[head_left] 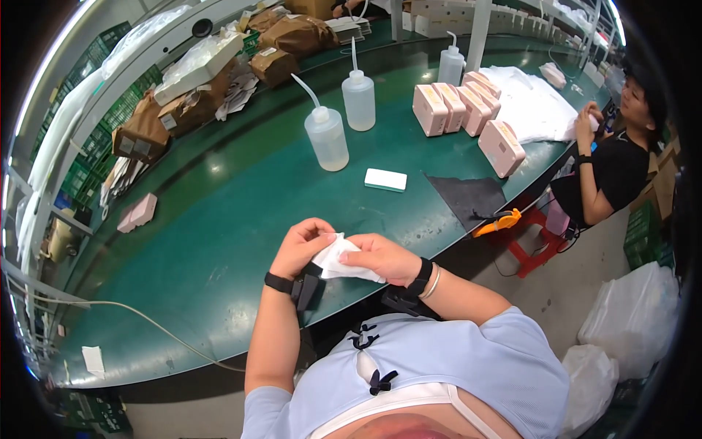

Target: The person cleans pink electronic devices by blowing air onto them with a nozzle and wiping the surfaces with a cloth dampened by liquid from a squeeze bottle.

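Both my hands meet over the near edge of the green table [219, 219]. My left hand [301, 245] pinches the upper corner of a small white cloth [336, 260]. My right hand [386, 257] grips the same cloth from the right, fingers folded over it. A black strap sits on each wrist. A small white flat box [385, 179] lies on the table beyond my hands.
Three squeeze bottles [327, 137] stand further back, beside a row of pink boxes [453, 108] and one pink box [502, 148] near a black mat [468, 197]. An orange tool [499, 222] lies at the edge. Another person [610, 161] sits at right. Brown parcels [190, 102] line the far side.
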The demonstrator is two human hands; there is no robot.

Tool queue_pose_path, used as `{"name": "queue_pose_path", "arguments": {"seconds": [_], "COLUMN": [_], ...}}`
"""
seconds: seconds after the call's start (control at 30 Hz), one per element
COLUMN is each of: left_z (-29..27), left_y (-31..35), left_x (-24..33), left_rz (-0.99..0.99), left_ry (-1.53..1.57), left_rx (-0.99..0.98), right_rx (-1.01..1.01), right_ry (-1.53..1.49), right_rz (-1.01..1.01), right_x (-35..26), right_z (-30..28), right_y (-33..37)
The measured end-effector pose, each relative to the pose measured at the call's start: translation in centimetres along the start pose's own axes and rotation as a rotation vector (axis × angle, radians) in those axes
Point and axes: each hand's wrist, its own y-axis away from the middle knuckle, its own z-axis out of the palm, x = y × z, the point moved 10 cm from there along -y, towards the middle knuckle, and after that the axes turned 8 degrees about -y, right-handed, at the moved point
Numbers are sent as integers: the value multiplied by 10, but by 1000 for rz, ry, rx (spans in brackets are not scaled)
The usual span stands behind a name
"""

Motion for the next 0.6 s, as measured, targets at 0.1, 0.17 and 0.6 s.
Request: {"name": "queue_pose_path", "arguments": {"seconds": [0.1,0.17,0.6], "left_z": [5,7,-44], "left_y": [-7,-18,-151], "left_x": [10,21,74], "left_rz": [30,53,205], "left_ry": [-49,-83,-367], "left_rx": [79,102,820], "right_rx": [10,30,814], "right_ry": [222,303,1166], "right_rz": [-217,-297,-947], "right_x": [-37,-56,-162], "right_z": [-12,-19,-62], "right_y": [16,34,195]}}
